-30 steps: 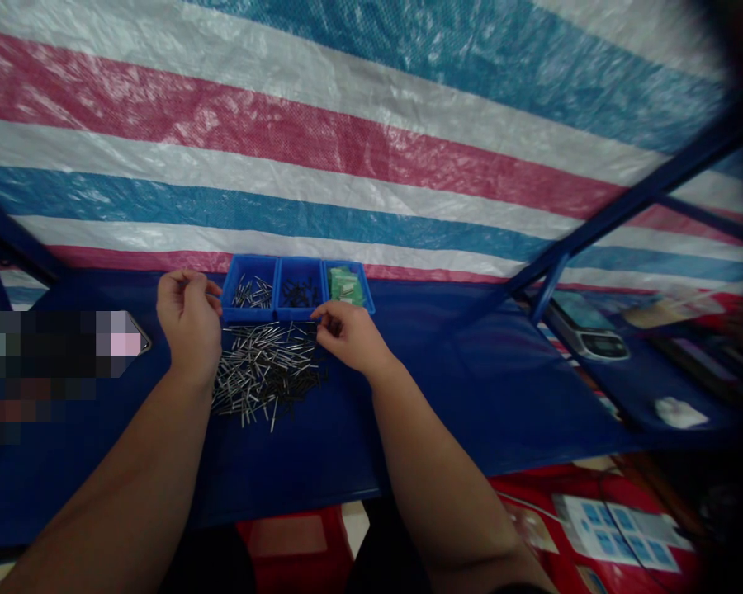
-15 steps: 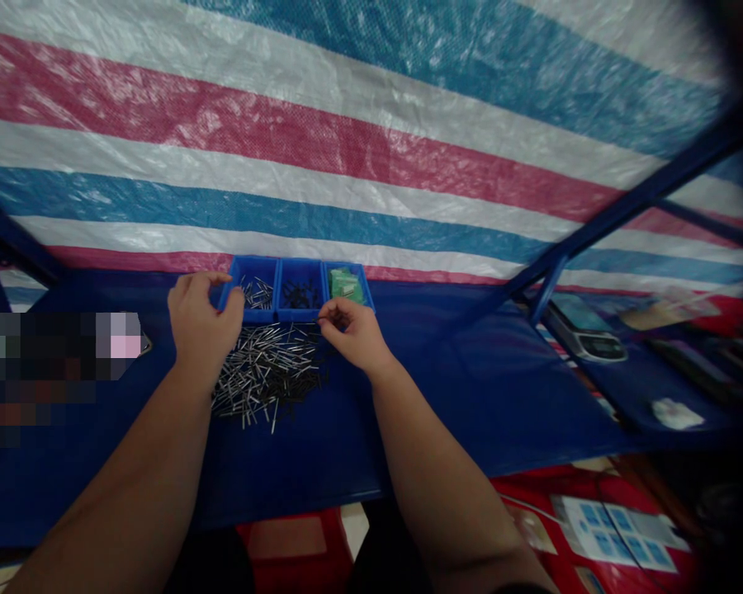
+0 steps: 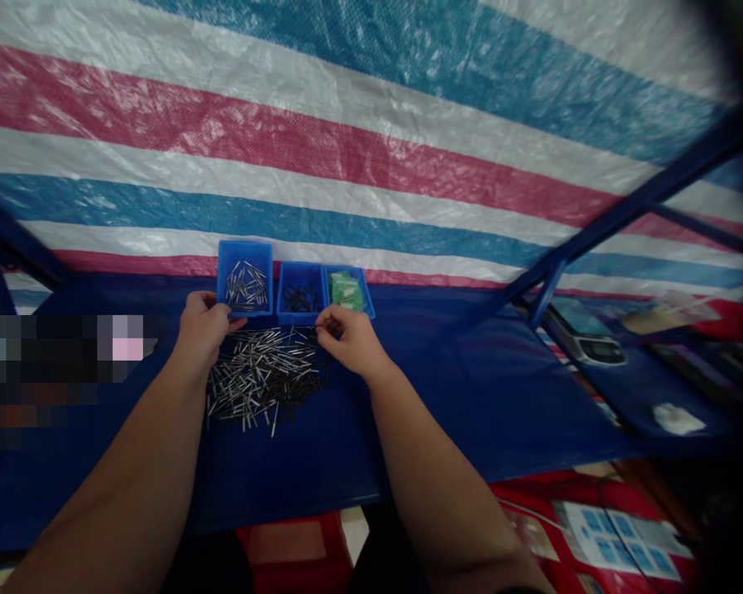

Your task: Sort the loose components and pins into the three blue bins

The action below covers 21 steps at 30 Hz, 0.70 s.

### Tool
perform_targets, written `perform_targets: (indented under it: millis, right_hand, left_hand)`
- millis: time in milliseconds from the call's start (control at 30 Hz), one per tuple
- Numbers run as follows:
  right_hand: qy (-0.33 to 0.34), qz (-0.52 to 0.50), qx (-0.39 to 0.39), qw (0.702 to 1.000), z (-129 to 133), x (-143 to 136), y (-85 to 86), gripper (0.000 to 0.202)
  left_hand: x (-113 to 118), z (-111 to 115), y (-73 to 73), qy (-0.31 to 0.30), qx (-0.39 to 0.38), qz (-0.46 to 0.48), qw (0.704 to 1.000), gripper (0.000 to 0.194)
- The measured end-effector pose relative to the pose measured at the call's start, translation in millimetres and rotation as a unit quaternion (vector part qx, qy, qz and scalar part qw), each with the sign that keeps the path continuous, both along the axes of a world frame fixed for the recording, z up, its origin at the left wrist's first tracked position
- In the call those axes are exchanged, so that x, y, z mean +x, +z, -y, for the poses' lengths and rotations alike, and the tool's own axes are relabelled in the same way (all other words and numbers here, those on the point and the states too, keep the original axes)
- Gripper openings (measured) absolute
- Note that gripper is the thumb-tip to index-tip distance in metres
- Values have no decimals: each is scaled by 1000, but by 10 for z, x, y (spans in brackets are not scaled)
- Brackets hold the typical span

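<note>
My left hand (image 3: 204, 330) is closed on the front of the left blue bin (image 3: 223, 268), thumb at its lower front corner; the bin is raised at an angle and holds silver metal pins (image 3: 246, 285). The middle blue bin (image 3: 300, 318) contains small dark pieces (image 3: 300, 297). In the right blue bin (image 3: 370, 307) lie green-and-white packets (image 3: 345, 289). My right hand (image 3: 350, 334) has its fingertips pinched just in front of the middle and right bins; what they hold, if anything, I cannot make out. Below the bins spreads a pile of silver and black pins (image 3: 260, 375).
The blue tabletop (image 3: 446, 396) runs out to both sides. A striped plastic sheet (image 3: 347, 148) hangs behind. Blue frame bars (image 3: 594, 231) slant on the right, beyond which stands a scale (image 3: 585, 330). A crumpled white tissue (image 3: 678, 418) lies nearby.
My left hand has moved down from the left bin's side to its front and taken hold of it. That bin has been lifted and tipped up. My right hand has barely moved.
</note>
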State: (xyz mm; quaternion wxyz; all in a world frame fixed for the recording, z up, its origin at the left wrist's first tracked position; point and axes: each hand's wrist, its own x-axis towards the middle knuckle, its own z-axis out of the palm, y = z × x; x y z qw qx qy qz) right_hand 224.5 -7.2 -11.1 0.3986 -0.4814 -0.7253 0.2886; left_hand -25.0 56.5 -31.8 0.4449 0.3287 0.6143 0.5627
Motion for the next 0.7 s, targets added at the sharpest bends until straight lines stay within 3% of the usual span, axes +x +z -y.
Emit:
perform_targets:
  millis: [267, 700]
  right_hand:
    - [15, 1, -11, 1000, -9, 5, -14, 6]
    - [3, 15, -6, 1000, -3, 18, -1, 9]
  left_hand:
    - [-3, 10, 70, 18, 32, 28, 999, 31]
    - [-1, -1, 23, 10, 39, 11, 999, 30]
